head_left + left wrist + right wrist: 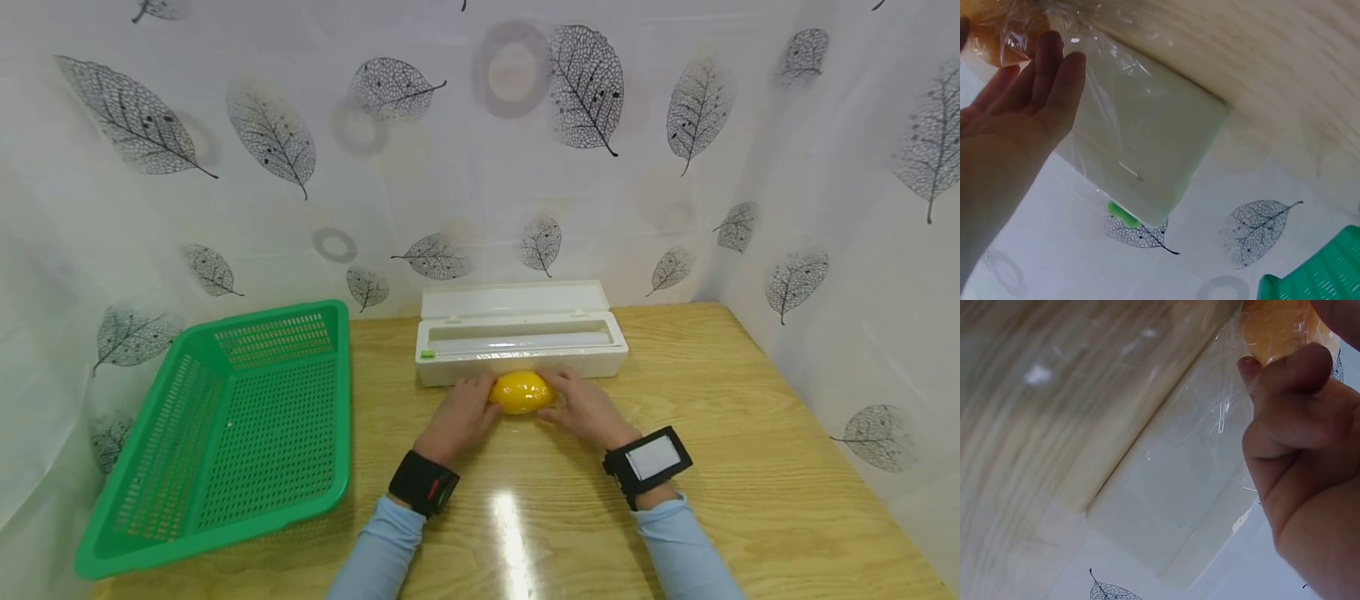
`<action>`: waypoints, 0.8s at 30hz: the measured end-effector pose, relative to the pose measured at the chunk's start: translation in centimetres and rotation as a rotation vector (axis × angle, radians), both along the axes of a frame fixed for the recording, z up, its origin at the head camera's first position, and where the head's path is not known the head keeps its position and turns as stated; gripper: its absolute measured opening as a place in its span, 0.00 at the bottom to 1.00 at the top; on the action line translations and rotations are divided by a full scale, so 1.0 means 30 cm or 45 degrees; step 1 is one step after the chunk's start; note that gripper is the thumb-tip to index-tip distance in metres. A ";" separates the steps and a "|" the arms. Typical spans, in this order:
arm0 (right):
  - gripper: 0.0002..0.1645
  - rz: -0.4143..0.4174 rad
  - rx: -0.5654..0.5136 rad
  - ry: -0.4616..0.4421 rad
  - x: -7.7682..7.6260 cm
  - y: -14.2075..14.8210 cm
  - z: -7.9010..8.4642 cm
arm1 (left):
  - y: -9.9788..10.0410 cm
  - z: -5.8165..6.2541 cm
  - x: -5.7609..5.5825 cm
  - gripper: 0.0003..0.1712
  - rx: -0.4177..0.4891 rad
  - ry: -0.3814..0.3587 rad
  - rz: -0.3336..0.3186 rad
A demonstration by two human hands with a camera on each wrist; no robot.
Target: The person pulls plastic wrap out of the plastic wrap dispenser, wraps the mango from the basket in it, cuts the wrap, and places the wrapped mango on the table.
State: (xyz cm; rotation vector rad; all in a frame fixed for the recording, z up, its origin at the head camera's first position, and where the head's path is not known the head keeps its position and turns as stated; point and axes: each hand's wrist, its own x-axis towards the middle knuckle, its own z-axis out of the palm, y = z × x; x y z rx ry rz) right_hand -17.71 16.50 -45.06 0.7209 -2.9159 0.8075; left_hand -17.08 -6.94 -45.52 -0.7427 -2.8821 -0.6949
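A shiny yellow oval fruit point(522, 392) is held between both hands, just in front of the white cling film box point(480, 369). Clear film point(1094, 69) clings around the fruit and stretches past the fingers in the left wrist view. My left hand point(459, 414) grips the fruit's left end with thumb and fingers. On the opposite end, my right hand point(591, 410) grips it the same way, and its curled fingers show close up in the right wrist view. The box lid point(517, 298) stands raised behind, exposing the film roll point(525, 341).
To the left stands a green plastic basket point(341, 417) with slotted walls. All of this rests on a wooden table point(750, 467). A white curtain point(465, 183) with leaf prints hangs behind and along the sides. A green slider point(427, 354) sits at the box's left end.
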 end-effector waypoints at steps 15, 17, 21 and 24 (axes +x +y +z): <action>0.43 -0.008 -0.008 0.012 -0.005 -0.008 0.000 | 0.020 -0.001 0.009 0.27 -0.152 0.062 0.059; 0.42 0.000 -0.013 0.015 -0.007 -0.008 -0.001 | 0.025 -0.003 0.011 0.26 -0.164 0.076 0.079; 0.41 0.004 -0.047 -0.012 -0.008 -0.004 -0.001 | 0.031 -0.003 0.014 0.23 -0.173 0.132 0.094; 0.40 0.008 -0.063 -0.011 -0.010 -0.001 -0.002 | 0.032 -0.006 0.012 0.21 -0.194 0.183 0.090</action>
